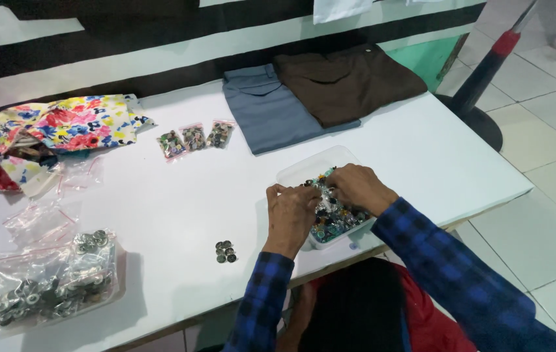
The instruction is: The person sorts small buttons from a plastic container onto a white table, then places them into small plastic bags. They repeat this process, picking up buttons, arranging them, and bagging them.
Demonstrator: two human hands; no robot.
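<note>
Pinching, seemingly, both hands (291, 212) (356, 187) finger buttons (336, 218) inside tub (304, 169).

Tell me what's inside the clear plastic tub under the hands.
The clear tub holds a heap of small mixed-colour buttons. The left hand and right hand cover its middle, hiding what lies beneath them.

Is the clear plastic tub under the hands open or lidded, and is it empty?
Open and not empty: the clear tub shows no lid, and mixed buttons lie inside, where both hands reach in.
</note>
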